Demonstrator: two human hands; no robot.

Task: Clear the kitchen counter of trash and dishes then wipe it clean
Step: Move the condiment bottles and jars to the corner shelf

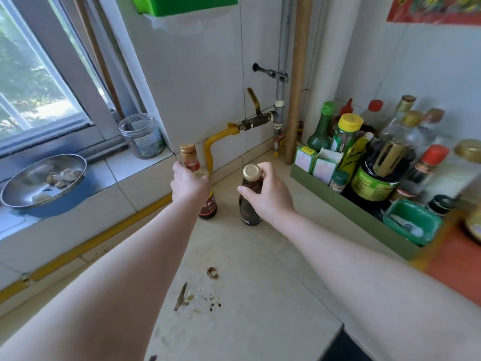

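Two bottles gripped: left hand [190,185] round red-capped bottle [199,183], right hand [268,194] round dark bottle [250,199]. Clearing step; next prob. lift both off counter [260,295], w/ crumbs [210,300] left to wipe.

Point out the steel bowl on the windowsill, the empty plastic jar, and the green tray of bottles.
steel bowl [28,182], head view, bare inner wall.
plastic jar [141,136], head view, clear side.
green tray [346,204], head view, front wall.

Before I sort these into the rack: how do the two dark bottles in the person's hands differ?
The taller bottle with the copper cap, in the left hand, has a long slim neck and a red label; the squat brown bottle with the gold lid, in the right hand, is shorter with a wide mouth. Both hold dark liquid, are capped and stand upright on the beige counter.
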